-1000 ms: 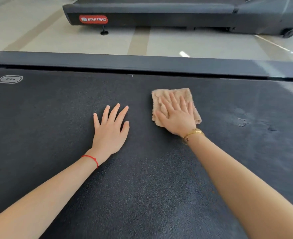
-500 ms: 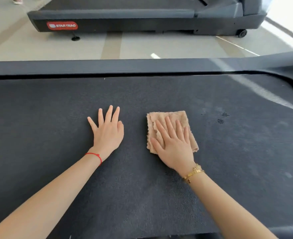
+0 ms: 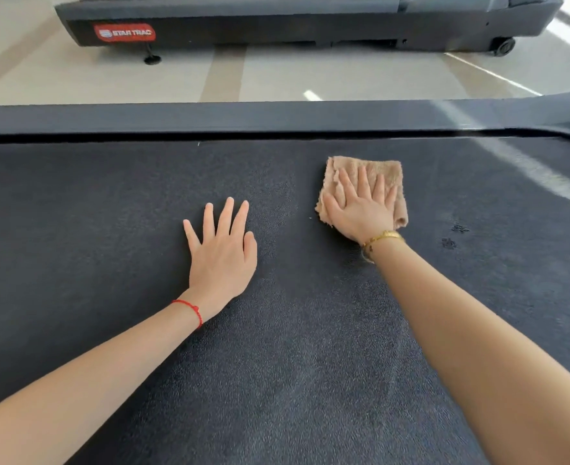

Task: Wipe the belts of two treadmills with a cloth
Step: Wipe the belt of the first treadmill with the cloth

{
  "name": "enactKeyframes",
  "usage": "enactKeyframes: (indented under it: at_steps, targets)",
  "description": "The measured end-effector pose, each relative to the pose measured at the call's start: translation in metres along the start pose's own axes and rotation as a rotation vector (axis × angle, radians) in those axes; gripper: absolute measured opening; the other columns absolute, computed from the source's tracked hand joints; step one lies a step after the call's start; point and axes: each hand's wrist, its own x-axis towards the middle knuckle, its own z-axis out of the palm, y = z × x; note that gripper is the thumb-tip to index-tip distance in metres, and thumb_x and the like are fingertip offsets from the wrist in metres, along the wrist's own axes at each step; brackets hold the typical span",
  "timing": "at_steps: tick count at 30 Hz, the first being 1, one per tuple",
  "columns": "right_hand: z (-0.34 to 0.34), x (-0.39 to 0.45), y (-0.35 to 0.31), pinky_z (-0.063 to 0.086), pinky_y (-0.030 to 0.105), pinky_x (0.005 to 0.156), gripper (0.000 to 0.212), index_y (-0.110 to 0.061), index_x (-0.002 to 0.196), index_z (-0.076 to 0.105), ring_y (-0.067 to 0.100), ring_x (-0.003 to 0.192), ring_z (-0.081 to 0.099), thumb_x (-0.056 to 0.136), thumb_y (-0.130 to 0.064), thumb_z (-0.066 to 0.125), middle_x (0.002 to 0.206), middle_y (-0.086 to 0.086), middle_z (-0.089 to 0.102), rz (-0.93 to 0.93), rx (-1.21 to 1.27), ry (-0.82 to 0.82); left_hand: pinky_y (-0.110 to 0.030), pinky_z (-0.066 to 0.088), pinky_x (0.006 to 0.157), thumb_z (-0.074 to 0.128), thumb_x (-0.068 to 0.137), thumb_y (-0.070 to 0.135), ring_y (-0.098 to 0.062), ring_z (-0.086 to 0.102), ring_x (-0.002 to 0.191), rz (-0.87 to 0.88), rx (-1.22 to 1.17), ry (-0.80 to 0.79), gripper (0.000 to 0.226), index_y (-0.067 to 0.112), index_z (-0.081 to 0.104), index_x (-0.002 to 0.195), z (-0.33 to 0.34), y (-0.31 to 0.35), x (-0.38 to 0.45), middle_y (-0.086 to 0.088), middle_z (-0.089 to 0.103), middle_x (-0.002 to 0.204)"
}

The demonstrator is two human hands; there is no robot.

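A dark treadmill belt [image 3: 109,229] fills most of the view in front of me. My right hand [image 3: 360,209] presses flat on a folded tan cloth [image 3: 384,169], which lies on the belt near its far side rail. My left hand [image 3: 221,253] rests flat on the bare belt to the left of the cloth, fingers spread, holding nothing. A second treadmill [image 3: 276,21] with a red Star Trac label stands across the floor beyond.
A dark side rail [image 3: 209,117] borders the belt's far edge. Two small dark marks [image 3: 453,236] sit on the belt to the right of the cloth. Pale tiled floor [image 3: 276,78] separates the two treadmills.
My right hand has pushed the cloth away from me toward the far rail and a little to the right. My left hand has stayed flat on the belt.
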Motion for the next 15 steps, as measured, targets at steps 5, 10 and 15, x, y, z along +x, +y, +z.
enactKeyframes:
  at_steps: [5,10,15]
  targets:
    - [0.016,0.012,-0.057,-0.020,0.051,0.117,0.064,-0.039,0.156,-0.001,0.032,0.150,-0.017,0.098,-0.060,0.018,0.164,-0.005,-0.013,-0.216,-0.023,-0.042,-0.062,0.004,0.119,0.022,0.102,0.038,-0.026,0.003,0.153,0.003,0.012,0.022,0.058,0.029,0.012,0.158,0.001,0.000,0.001,0.005,0.010,0.166]
    - [0.024,0.006,-0.056,-0.012,0.046,0.120,0.063,-0.042,0.156,0.004,0.026,0.151,-0.010,0.099,-0.063,0.018,0.165,-0.010,-0.008,-0.337,-0.036,-0.001,-0.060,0.004,0.120,0.022,0.100,0.040,-0.023,0.004,0.152,-0.006,-0.016,0.037,0.058,0.031,0.015,0.157,0.002,-0.003,0.003,0.007,0.013,0.165]
    - [0.011,-0.008,-0.007,-0.012,0.047,0.121,0.064,-0.041,0.156,0.002,0.026,0.151,-0.011,0.098,-0.062,0.020,0.164,-0.010,-0.011,-0.151,-0.025,0.007,-0.060,0.003,0.120,0.027,0.101,0.040,-0.024,0.007,0.152,-0.019,-0.065,0.035,0.056,0.032,0.020,0.156,0.001,-0.004,0.004,0.006,0.016,0.164]
